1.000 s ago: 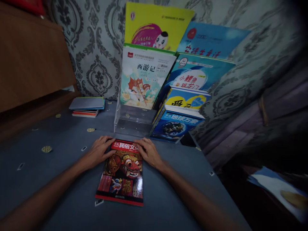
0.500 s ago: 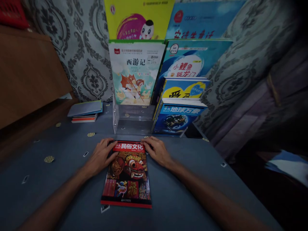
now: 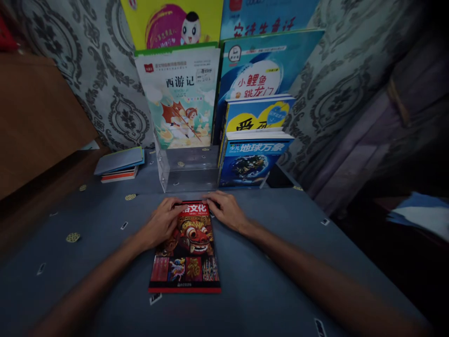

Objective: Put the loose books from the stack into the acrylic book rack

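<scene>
A book (image 3: 194, 238) with a red mask on its cover lies flat on the grey-blue table. My left hand (image 3: 162, 222) rests over its upper left part, fingers stretched across the cover and hiding some of the title. At the upper right corner, the fingertips of my right hand (image 3: 228, 210) touch the book's edge, the fingers extended. Just behind both hands stands a clear plastic book rack (image 3: 191, 181). Its front left tier, below a white book (image 3: 182, 100) with green scenery, holds no book. A blue book (image 3: 247, 166) with a globe stands in the front right tier.
Several more books stand in the upper tiers, among them a yellow-green one (image 3: 206, 18) and a teal one (image 3: 259, 70). A small stack of books (image 3: 119, 164) lies at the back left. Beside the rack is a dark flat object (image 3: 279, 179).
My left hand has slid right, farther over the cover and title. My right hand stays at the upper right corner. The camera view has shifted slightly.
</scene>
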The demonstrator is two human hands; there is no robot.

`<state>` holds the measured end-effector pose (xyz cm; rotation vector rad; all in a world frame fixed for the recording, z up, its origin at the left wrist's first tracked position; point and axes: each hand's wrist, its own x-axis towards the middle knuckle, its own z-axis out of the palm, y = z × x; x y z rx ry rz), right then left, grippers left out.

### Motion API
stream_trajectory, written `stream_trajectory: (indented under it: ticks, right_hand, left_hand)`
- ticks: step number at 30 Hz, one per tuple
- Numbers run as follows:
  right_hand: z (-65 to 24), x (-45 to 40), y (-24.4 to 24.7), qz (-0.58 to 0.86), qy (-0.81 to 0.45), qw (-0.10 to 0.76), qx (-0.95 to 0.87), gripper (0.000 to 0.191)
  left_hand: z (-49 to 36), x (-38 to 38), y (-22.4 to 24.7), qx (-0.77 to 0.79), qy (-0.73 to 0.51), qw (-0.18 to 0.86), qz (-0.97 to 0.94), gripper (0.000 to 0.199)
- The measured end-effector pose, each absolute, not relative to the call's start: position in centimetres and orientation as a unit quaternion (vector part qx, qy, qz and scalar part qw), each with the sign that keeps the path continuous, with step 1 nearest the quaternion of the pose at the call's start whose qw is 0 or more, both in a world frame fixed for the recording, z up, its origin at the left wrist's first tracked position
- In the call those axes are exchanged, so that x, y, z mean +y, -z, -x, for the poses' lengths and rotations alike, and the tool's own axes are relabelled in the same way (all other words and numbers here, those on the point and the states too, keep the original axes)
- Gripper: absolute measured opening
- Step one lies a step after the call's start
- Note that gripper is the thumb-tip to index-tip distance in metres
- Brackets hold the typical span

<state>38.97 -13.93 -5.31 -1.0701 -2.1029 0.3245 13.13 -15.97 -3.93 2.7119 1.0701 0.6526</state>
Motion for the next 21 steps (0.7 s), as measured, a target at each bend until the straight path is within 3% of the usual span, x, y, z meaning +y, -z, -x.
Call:
stream_trajectory:
  ticks: [16, 21]
  right_hand:
    - [-38.9, -14.0, 5.5, 0.401, -0.121, 0.375, -0.827, 0.025]
    - [-38.8, -13.9, 5.7, 0.401, -0.118, 0.376, -0.827, 0.023]
  left_hand:
    - [-16.3, -18.0, 2.9, 0.309, -0.144, 0.080, -0.936, 0.051]
    - [-16.4, -21.4, 1.8, 0.240, -0.131, 0.117, -0.955, 0.040]
